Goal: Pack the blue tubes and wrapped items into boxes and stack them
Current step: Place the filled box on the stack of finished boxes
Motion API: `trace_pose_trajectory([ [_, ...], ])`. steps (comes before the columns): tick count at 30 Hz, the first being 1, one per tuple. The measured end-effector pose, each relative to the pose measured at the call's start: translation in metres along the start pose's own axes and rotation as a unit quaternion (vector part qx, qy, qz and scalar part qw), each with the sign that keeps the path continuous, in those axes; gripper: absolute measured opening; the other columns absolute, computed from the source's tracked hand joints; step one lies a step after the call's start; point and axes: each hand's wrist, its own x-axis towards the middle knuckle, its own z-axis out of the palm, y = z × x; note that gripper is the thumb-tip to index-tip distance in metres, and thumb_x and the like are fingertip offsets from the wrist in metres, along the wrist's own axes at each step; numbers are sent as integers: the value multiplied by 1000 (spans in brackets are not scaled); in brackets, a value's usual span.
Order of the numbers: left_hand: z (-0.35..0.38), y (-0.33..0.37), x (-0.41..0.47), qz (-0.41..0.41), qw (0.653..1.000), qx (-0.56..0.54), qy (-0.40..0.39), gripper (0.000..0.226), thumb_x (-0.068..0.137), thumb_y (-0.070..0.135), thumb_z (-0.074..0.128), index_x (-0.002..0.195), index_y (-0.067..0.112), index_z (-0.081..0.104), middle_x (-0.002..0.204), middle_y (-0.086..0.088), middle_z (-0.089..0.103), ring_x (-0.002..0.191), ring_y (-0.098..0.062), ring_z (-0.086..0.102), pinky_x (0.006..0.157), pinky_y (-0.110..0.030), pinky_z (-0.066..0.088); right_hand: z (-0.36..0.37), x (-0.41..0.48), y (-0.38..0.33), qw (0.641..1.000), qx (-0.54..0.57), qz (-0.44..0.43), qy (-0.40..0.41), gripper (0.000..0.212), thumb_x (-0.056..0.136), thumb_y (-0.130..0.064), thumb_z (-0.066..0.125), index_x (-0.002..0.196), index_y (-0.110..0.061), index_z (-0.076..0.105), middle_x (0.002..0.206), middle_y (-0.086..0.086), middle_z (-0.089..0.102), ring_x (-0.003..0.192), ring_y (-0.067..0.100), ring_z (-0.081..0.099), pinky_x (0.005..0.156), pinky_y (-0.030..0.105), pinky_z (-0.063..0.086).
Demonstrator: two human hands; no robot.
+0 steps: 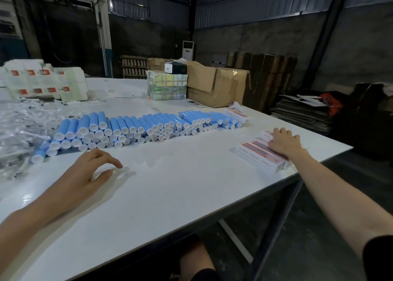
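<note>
A long pile of blue tubes (131, 129) with white caps lies across the white table (170, 195), several layers deep. At the far left sits a heap of clear-wrapped items (19, 127). Near the right edge lie closed white and red boxes (255, 153), side by side and stacked. My right hand (284, 143) rests flat on top of these boxes, fingers spread. My left hand (93, 170) hovers just above the bare tabletop in front of the tubes, fingers loosely curled, holding nothing. One more box (238, 114) lies behind the tubes' right end.
Stacks of flat white box blanks (46, 80) stand at the back left. A taped green-white bundle (167, 87) and an open cardboard carton (217, 85) stand at the back. The table's right edge (319, 161) is close to the boxes. Dark folded sheets (304, 112) lie beyond.
</note>
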Motion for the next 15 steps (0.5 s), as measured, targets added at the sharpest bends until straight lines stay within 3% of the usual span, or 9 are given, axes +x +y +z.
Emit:
trace_pose_trajectory([
  [5, -1, 3, -1, -6, 1000, 14, -2, 32, 105, 13, 66, 119, 42, 71, 123, 16, 59, 122, -2, 52, 95, -30, 41, -10, -11, -53, 984, 46, -68, 159, 37, 109, -27, 45, 142, -11, 49, 144, 14, 52, 131, 32, 49, 113, 49, 39],
  [9, 0, 5, 3, -17, 999, 28, 11, 29, 106, 13, 65, 119, 38, 72, 122, 18, 60, 119, -1, 54, 96, -32, 48, -21, -44, -135, 926, 194, -178, 273, 22, 108, -23, 47, 113, -9, 63, 108, 10, 67, 97, 27, 61, 84, 43, 51],
  [11, -1, 6, 2, -33, 998, 40, 31, 25, 106, 16, 64, 118, 36, 72, 119, 17, 62, 115, -2, 58, 95, -34, 52, -27, -72, -185, 892, 280, -230, 272, 20, 107, -25, 49, 97, -12, 61, 90, 4, 66, 84, 24, 59, 70, 42, 48],
  [15, -7, 10, -1, -68, 992, 74, 77, 18, 107, 21, 62, 115, 32, 72, 108, 16, 64, 102, -3, 61, 86, -38, 56, -33, -127, -282, 844, 363, -332, 214, 31, 108, -31, 49, 83, -13, 53, 70, 0, 58, 66, 23, 54, 58, 38, 40],
])
